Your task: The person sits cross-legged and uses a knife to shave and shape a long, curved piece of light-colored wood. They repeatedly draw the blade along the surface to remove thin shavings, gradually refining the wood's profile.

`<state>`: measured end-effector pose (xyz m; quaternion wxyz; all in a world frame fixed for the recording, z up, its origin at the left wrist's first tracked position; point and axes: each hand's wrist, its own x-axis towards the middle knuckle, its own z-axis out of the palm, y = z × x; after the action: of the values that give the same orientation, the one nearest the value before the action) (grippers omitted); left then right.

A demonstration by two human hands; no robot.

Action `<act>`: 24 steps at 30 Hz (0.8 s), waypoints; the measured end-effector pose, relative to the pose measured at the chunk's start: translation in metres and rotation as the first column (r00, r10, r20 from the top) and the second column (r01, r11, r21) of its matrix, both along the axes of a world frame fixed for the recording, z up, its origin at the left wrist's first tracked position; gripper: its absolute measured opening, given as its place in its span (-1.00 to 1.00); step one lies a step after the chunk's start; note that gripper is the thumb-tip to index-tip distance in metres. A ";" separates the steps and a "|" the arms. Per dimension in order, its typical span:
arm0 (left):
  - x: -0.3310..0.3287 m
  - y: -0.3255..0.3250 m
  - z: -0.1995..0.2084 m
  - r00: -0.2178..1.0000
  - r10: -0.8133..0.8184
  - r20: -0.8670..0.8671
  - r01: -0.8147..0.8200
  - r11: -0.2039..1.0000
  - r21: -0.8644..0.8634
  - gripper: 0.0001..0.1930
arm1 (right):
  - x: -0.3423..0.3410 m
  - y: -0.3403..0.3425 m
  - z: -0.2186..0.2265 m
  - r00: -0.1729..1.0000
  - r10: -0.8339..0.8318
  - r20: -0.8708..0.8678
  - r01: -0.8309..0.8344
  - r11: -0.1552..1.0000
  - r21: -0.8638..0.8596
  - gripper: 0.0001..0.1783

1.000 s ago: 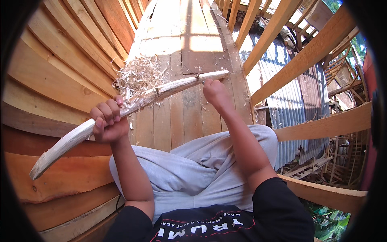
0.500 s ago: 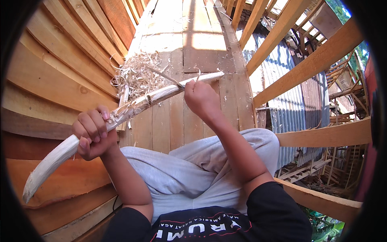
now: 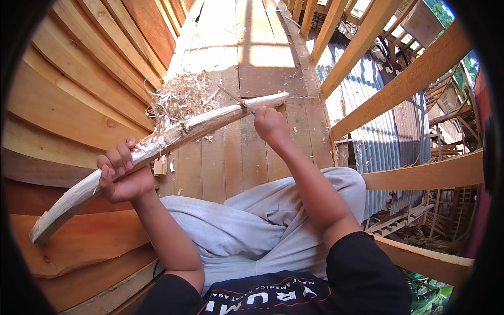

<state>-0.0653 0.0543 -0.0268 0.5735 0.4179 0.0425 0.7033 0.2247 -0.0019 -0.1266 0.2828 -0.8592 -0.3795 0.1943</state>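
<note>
A long, curved, peeled wooden branch (image 3: 212, 121) slants across in front of me, its thick bent end low at the left and its thin tip at the upper right. My left hand (image 3: 126, 170) is wrapped round the thicker part, palm up with the fingertips on top. In the closed fist of my right hand (image 3: 271, 126) is a thin-bladed knife (image 3: 231, 96). Its blade crosses the branch near the thin end and points up and left; the handle is hidden in the fist. A darker knot shows midway along the branch.
Curled wood shavings (image 3: 184, 97) are heaped on the plank floor (image 3: 252, 157) beyond the branch. A wall of stacked boards (image 3: 79, 105) rises at my left. Wooden railing slats (image 3: 404, 79) stand at the right, with corrugated metal sheets (image 3: 367, 115) below. My crossed legs are underneath.
My right hand has shifted slightly right and nearer to me with the knife. The branch has rolled, and its thick end has risen a little. My left hand still grips it.
</note>
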 end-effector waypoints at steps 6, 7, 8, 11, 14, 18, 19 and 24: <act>-0.003 -0.002 0.001 0.997 -0.079 -0.017 0.081 0.992 0.101 -0.72 | -0.053 -0.006 0.053 0.981 0.192 -0.030 -0.193 0.980 -0.044 -0.34; -0.001 -0.003 0.002 0.999 -0.047 -0.020 0.048 0.994 0.093 -0.72 | -0.041 -0.001 0.040 0.991 0.129 -0.027 -0.130 0.991 -0.028 -0.34; 0.002 -0.004 0.003 0.999 -0.030 -0.027 0.032 0.996 0.080 -0.73 | -0.015 0.003 0.017 0.998 0.051 -0.030 -0.051 0.999 -0.016 -0.33; 0.003 0.002 -0.001 0.999 -0.039 -0.020 0.041 0.995 0.088 -0.74 | 0.031 0.003 -0.020 0.990 -0.139 -0.019 0.138 0.989 -0.046 -0.33; -0.004 0.006 -0.005 0.997 -0.077 -0.002 0.077 0.992 0.102 -0.74 | 0.006 0.005 -0.001 0.998 -0.050 -0.034 0.048 0.998 -0.051 -0.33; -0.010 0.004 -0.007 0.996 -0.091 0.013 0.090 0.993 0.072 -0.74 | -0.055 -0.003 0.048 0.976 0.206 -0.076 -0.211 0.976 -0.062 -0.34; -0.008 0.003 -0.008 0.998 -0.056 0.009 0.055 0.997 0.045 -0.73 | -0.044 -0.001 0.034 0.987 0.150 -0.054 -0.153 0.987 -0.053 -0.34; 0.002 0.003 -0.002 1.000 -0.004 -0.006 0.004 1.000 0.019 -0.73 | -0.009 0.004 0.006 0.998 -0.032 -0.055 0.033 0.999 0.024 -0.33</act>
<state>-0.0637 0.0574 -0.0285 0.5707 0.4254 0.0369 0.7014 0.2153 0.0020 -0.1206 0.3068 -0.8561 -0.3599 0.2085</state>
